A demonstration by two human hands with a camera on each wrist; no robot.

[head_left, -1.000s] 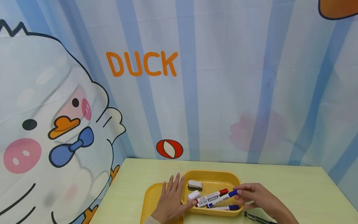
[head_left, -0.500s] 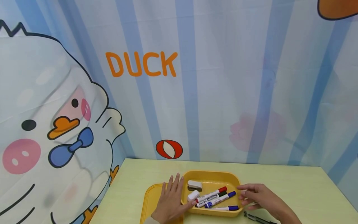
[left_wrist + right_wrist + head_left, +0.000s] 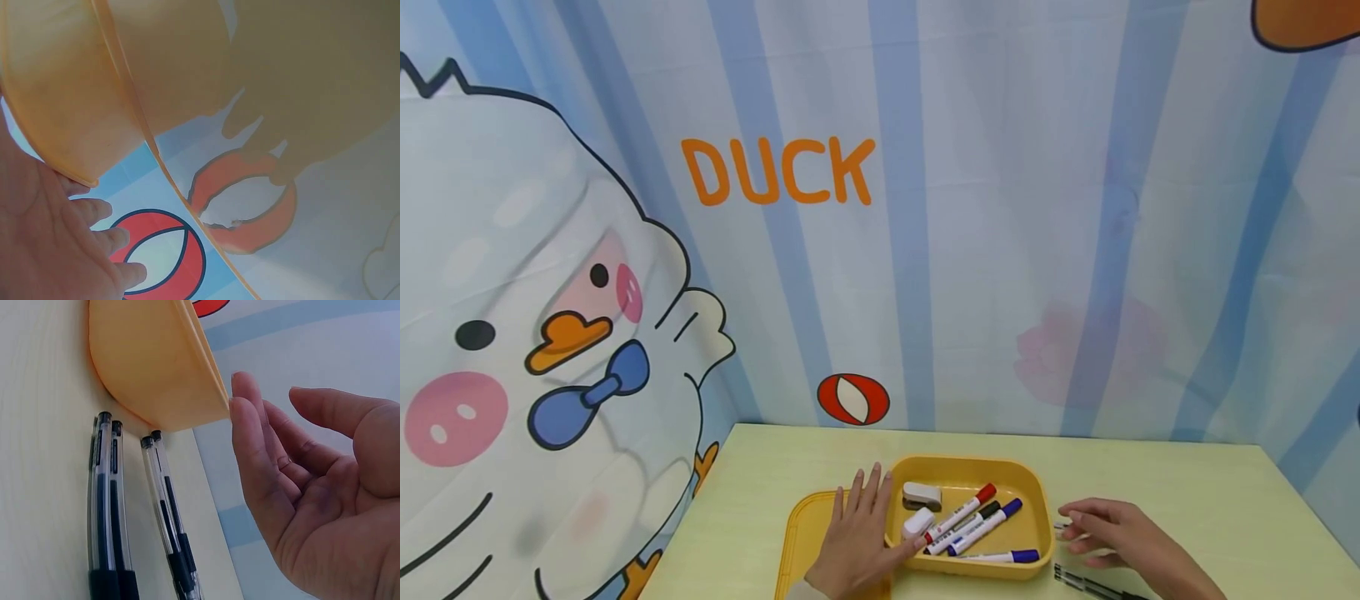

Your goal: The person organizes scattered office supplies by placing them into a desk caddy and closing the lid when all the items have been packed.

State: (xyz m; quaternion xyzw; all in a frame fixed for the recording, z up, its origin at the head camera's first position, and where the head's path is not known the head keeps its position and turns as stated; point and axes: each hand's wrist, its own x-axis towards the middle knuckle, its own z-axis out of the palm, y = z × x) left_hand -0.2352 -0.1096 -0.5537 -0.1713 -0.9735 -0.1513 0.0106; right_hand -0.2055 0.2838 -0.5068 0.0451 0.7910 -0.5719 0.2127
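Note:
My left hand (image 3: 856,533) lies with straight, spread fingers at the left side of a yellow tray (image 3: 955,459), its thumb over the near rim. Inside the tray are a red-capped marker (image 3: 961,512), a black-capped marker (image 3: 992,507), two blue-capped markers, a small white-and-grey stapler (image 3: 922,496) and a rounded white object (image 3: 917,524). My right hand (image 3: 1116,533) hovers just right of the tray, fingers loosely bent and holding nothing. Clear pens with black grips (image 3: 112,506) lie on the table below it, in two pairs in the right wrist view.
A flat yellow lid (image 3: 801,533) lies left of the tray, partly under my left hand and forearm. The pale table (image 3: 1210,492) extends to the right. Behind it hangs a printed curtain (image 3: 1000,250) with a duck design.
My right hand has let go of the blue-capped marker and moved right, out of the tray to above the pens. The markers have shifted and turned steeper. The left hand stays put.

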